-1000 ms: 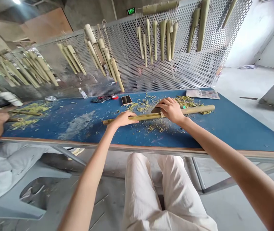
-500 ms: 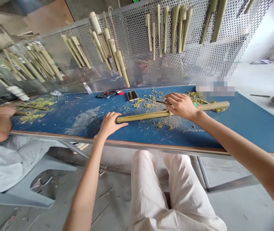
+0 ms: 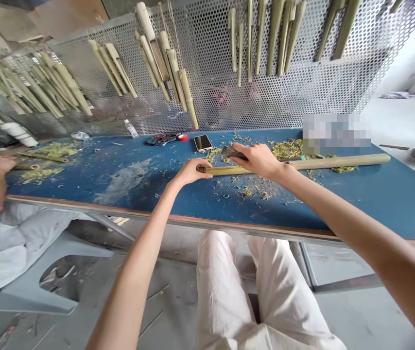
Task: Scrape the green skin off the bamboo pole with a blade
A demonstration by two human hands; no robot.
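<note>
Now | one stalk [image 3: 338, 162], one blade [image 3: 230, 151] | left grip [image 3: 192, 171] clasps stalk | right grip [image 3: 260, 160] clasps blade

No readable text, no labels, no numbers in view

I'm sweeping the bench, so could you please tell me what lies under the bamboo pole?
The bamboo pole lies on the blue table, with green shavings poking out beneath it. The right hand, gripping a blade, and left hand cover what lies under those stretches.
</note>
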